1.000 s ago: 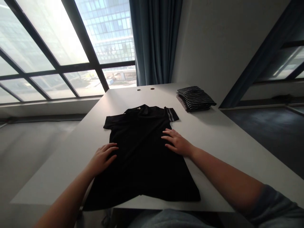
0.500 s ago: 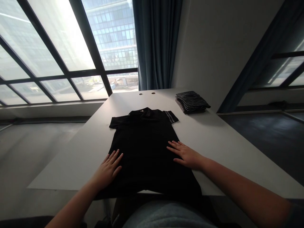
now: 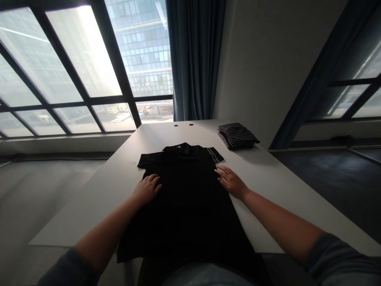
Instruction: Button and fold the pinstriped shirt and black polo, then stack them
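A black short-sleeved polo shirt (image 3: 187, 198) lies spread on the white table, its collar pointing away from me and its hem over the near edge. Two pale stripes cross the right-hand sleeve. My left hand (image 3: 148, 187) rests on the shirt's left side below the sleeve, palm down, fingers apart and slightly bent. On the opposite side, my right hand (image 3: 231, 182) touches the shirt's edge just under the striped sleeve, fingers spread. Neither hand grips the cloth as far as I can see.
On the white table (image 3: 268, 206), a folded black-and-white striped garment (image 3: 238, 136) sits on a stack at the far right. Two small round fittings (image 3: 191, 124) are set near the far edge. Behind stand a blue curtain (image 3: 196, 59) and large windows (image 3: 86, 51).
Both hands have slid forward along the shirt's sides, from its lower half up to just below the sleeves. The view has tilted slightly upward.
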Action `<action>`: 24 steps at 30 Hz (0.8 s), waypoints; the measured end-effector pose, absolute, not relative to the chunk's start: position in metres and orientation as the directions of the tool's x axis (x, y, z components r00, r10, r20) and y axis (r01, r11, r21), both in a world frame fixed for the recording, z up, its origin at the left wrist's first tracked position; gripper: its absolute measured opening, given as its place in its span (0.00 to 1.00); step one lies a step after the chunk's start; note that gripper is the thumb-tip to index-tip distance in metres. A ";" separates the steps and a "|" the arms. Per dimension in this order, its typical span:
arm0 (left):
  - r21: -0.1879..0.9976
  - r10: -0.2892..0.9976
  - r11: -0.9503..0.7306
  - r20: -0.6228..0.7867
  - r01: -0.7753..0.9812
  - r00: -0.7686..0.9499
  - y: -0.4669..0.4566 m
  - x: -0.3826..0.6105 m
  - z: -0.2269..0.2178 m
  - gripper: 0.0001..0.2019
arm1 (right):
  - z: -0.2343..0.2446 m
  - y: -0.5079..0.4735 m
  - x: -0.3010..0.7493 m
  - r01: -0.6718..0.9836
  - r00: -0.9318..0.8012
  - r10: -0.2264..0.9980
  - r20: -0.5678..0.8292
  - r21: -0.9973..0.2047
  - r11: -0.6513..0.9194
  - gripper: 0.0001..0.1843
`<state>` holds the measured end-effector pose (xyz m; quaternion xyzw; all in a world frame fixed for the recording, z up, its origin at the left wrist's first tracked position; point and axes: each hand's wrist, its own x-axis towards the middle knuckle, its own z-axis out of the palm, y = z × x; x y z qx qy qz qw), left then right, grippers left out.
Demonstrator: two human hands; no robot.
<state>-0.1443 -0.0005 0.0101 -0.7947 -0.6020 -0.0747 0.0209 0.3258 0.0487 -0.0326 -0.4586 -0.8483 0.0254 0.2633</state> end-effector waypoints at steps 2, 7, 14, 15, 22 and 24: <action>0.018 0.965 -0.230 0.129 0.973 0.226 0.039 -0.128 0.014 0.24 | -0.036 0.088 0.328 0.794 -0.406 0.811 0.421 -0.277 0.541 0.28; 0.036 0.996 -0.086 -0.008 0.996 0.086 0.132 -0.098 0.020 0.29 | -0.043 0.160 0.329 0.911 -0.263 0.936 0.235 -0.259 0.321 0.30; 0.085 0.993 0.015 -0.120 0.996 -0.005 0.211 -0.074 -0.010 0.39 | -0.053 0.189 0.328 0.977 -0.086 0.994 0.067 -0.191 0.097 0.31; 0.087 0.992 0.032 -0.127 0.996 -0.021 0.218 -0.072 -0.016 0.40 | -0.054 0.192 0.329 0.979 -0.065 0.996 0.067 -0.190 0.077 0.32; 0.117 0.995 0.059 -0.091 0.991 -0.049 0.258 -0.069 -0.035 0.41 | -0.055 0.217 0.333 0.981 0.059 0.995 0.075 -0.191 -0.044 0.34; 0.131 0.995 0.071 -0.077 0.989 -0.062 0.266 -0.070 -0.035 0.41 | -0.055 0.223 0.333 0.980 0.082 0.993 0.089 -0.189 -0.064 0.34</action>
